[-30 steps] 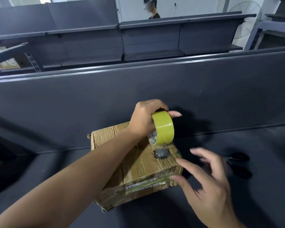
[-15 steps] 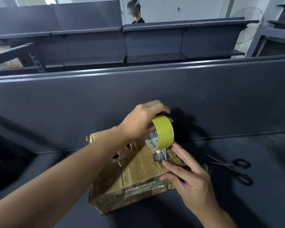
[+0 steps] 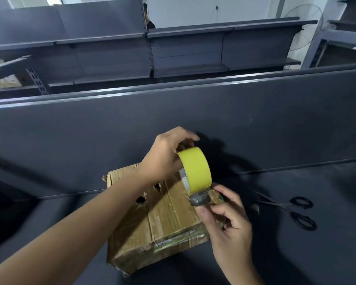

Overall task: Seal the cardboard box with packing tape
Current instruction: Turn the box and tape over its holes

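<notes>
- Worktop [image 3: 296,254]: dark grey and matte, with a dark grey back panel [image 3: 193,120] rising behind it.
- cardboard box [image 3: 169,219]: sits on this surface in the lower middle of the head view, turned at an angle. It is worn brown, with ragged holes in the top near the left forearm. Top flaps lie shut. Glossy clear tape shows along the top, and old tape runs along the near right edge.
- left hand [image 3: 164,159]: reaches in from the lower left over the box, fingers curled round the tape roll [image 3: 195,169]. The roll is yellow and stands on edge, just above the box's far right corner. Printing on the core is too blurred to read.
- right hand [image 3: 228,221]: comes in from the lower right at the box's right side. Thumb and forefinger pinch the tape end [image 3: 200,199], a crumpled greyish tab directly under the roll. Other fingers are loosely curled.
- Whether the tab touches the box top, cannot tell.
- scissors [image 3: 292,208]: black handles, lying flat to the right of the box and apart from both hands. A small crumpled scrap [image 3: 255,208] lies between them and the right hand.
- Beyond the panel stands grey shelving [image 3: 183,50], with a wall fan [image 3: 304,31] at upper right.
</notes>
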`<act>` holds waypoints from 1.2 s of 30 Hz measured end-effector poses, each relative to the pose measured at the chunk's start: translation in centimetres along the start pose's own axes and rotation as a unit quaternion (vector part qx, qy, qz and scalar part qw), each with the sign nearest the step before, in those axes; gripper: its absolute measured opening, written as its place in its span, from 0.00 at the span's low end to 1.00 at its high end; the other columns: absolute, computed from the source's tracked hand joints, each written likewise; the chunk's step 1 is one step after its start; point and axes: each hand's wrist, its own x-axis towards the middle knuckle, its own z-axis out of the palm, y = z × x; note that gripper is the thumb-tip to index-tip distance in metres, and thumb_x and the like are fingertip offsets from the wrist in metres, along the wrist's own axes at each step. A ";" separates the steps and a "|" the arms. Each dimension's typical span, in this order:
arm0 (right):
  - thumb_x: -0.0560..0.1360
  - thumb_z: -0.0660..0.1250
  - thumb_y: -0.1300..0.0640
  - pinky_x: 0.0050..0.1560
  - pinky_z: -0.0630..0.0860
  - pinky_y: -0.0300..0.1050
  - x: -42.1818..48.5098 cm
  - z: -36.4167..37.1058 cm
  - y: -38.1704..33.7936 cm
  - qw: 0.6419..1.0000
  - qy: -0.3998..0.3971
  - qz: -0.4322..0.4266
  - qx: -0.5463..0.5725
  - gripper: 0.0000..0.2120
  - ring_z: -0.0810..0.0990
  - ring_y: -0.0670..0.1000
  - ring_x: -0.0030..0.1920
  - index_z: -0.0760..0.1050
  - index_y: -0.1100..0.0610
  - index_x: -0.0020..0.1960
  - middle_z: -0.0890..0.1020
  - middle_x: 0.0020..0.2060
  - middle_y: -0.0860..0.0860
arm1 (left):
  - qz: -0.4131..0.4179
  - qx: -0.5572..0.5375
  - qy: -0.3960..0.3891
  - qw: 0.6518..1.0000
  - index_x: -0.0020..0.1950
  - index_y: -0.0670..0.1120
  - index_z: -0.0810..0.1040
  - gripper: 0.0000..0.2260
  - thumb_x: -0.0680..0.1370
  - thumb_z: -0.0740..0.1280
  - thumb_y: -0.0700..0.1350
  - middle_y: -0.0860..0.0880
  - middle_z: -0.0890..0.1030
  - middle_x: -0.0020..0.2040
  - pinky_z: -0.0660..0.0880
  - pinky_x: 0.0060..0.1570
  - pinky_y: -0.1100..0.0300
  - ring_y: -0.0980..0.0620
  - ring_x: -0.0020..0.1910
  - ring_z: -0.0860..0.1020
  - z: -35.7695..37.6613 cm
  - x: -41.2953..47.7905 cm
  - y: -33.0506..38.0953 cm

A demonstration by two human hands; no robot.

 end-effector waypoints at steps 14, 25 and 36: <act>0.77 0.71 0.61 0.55 0.74 0.42 1.5 -1.1 -3.8 0.930 -0.129 0.327 0.107 0.12 0.85 0.44 0.54 0.83 0.48 0.58 0.87 0.51 0.46 | -0.026 0.078 -0.172 0.982 0.59 0.44 0.82 0.15 0.73 0.72 0.37 0.45 0.82 0.58 0.79 0.53 0.45 0.45 0.57 0.81 -1.2 -0.4 -0.1; 0.65 0.73 0.46 0.64 0.72 0.46 -1.4 -4.4 -5.5 0.921 -0.165 0.348 0.055 0.22 0.83 0.41 0.56 0.82 0.44 0.59 0.87 0.52 0.44 | -0.015 0.089 -0.138 0.986 0.60 0.44 0.79 0.18 0.72 0.74 0.33 0.48 0.84 0.48 0.77 0.43 0.53 0.48 0.44 0.83 -2.6 -1.2 2.2; 0.65 0.74 0.47 0.54 0.74 0.29 -2.0 -7.4 -7.4 0.908 -0.266 0.321 0.037 0.21 0.84 0.44 0.54 0.82 0.39 0.57 0.87 0.50 0.49 | -0.030 -0.006 -0.132 0.991 0.60 0.44 0.81 0.15 0.75 0.70 0.31 0.51 0.85 0.54 0.79 0.48 0.60 0.55 0.53 0.84 -4.9 -3.2 4.5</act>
